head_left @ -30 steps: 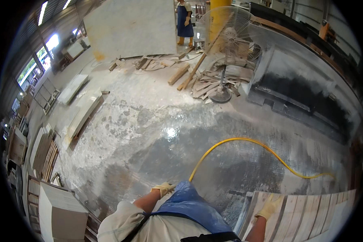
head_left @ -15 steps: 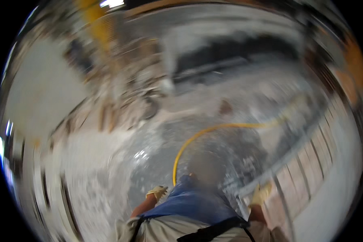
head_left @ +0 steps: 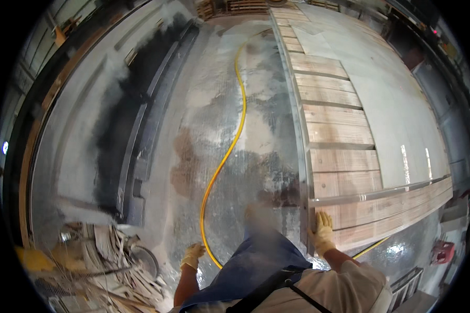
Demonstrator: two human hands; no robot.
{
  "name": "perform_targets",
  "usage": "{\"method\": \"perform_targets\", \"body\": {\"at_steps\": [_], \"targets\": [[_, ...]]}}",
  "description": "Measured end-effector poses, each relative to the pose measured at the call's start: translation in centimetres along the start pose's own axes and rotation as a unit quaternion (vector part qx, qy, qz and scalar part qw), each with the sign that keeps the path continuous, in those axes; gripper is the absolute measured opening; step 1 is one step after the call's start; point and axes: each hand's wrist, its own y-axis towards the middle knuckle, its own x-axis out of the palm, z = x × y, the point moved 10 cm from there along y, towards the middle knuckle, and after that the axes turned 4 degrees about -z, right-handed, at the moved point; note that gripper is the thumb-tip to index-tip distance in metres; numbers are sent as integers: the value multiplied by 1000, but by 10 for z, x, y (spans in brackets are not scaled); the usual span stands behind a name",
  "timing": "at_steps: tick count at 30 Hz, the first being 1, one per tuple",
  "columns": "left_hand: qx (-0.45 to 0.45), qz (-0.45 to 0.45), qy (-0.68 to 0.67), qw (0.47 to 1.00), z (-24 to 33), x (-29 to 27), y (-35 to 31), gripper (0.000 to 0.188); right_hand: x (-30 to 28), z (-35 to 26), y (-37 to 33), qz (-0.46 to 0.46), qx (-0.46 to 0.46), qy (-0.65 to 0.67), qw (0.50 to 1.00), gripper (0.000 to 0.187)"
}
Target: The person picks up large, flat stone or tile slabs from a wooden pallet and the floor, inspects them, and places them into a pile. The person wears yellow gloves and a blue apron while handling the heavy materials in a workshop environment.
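My right hand [head_left: 322, 232], in a pale yellow work glove, lies flat with the fingers spread on the near corner of the wooden plank worktop [head_left: 339, 130], just beside its grey metal edge rail [head_left: 299, 156]; the grip is open and pinches nothing. My left hand [head_left: 192, 255], gloved the same, hangs low by my blue apron [head_left: 250, 266], fingers loosely curled. The yellow hose [head_left: 225, 156] passes just to the right of that hand, near it, and I cannot tell whether they touch.

The hose is smooth and thin, running in a long curve from beside my left hand away up the wet floor [head_left: 214, 120], which is grey, glistening and streaked with white dust and rusty patches. The worktop is made of worn reddish-brown boards laid crosswise, and a large pale stone slab [head_left: 391, 104], smooth and matt, covers its far side. At lower left lies a heap of broken stone offcuts [head_left: 104, 261], flat and jagged.
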Motion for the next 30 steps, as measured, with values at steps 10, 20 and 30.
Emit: {"method": "perform_targets", "body": {"at_steps": [10, 20, 30], "targets": [[-77, -105, 99, 987, 166, 57, 138, 51, -98, -39, 130, 52, 4, 46, 998, 65], [-17, -183, 183, 966, 390, 136, 314, 58, -121, -99, 465, 198, 35, 96, 975, 70], [54, -221, 251, 941, 662, 226, 489, 56, -140, -46, 745, 259, 111, 9, 960, 76]]}}
